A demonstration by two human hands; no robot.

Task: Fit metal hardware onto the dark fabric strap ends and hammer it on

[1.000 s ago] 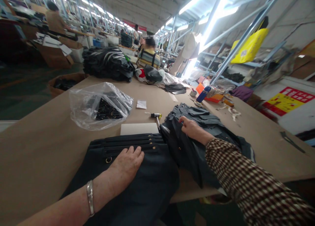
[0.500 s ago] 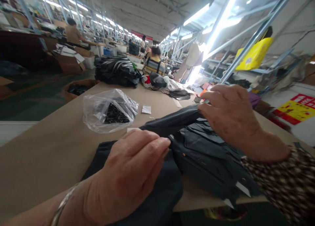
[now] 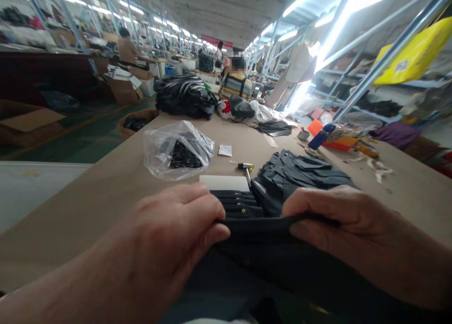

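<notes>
My left hand (image 3: 173, 230) and my right hand (image 3: 349, 225) pinch the top edge of a dark fabric piece (image 3: 259, 227) between thumbs and fingers, holding it stretched level close to me. Its lower part hangs in shadow. Just beyond that edge lies a stack of dark zippered fabric pieces (image 3: 235, 201) with small gold fittings, partly hidden. To its right, behind my right hand, is a loose heap of dark fabric pieces (image 3: 303, 171). A screwdriver (image 3: 245, 166) with a yellow-and-black handle rests near a pale flat board (image 3: 222, 182).
On the brown table (image 3: 116, 192) lie a clear plastic bag (image 3: 158, 149) of black parts with rings, a white paper square (image 3: 225, 149) and an orange tray (image 3: 339, 142). A big dark fabric pile (image 3: 187, 95) stands at the far edge. A co-worker (image 3: 236, 84) sits beyond.
My right hand has lifted a fabric piece from the right heap, and my left hand has left the stack to grip it. The piece is now stretched between both hands, nearer to me.
</notes>
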